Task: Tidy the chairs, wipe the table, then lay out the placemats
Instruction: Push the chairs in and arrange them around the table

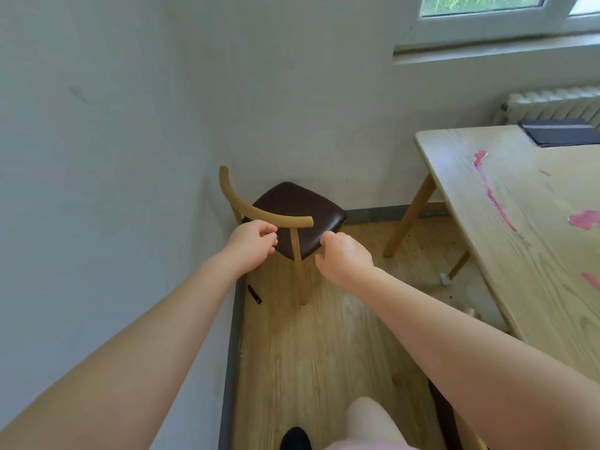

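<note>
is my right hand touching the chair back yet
Apart. The head view shows the right hand below and beside the chair back, the dark seat visible between them.

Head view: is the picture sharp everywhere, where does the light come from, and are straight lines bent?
Head view: daylight enters by the window at top right; the table shows a soft sheen, no hard glare. The chair and both hands are fairly sharp; the floor near the bottom looks smeared. The wide lens bends the wall edges and stretches the forearms.

The table (526, 228) and dark placemats (563, 134) run off the right edge.
</note>
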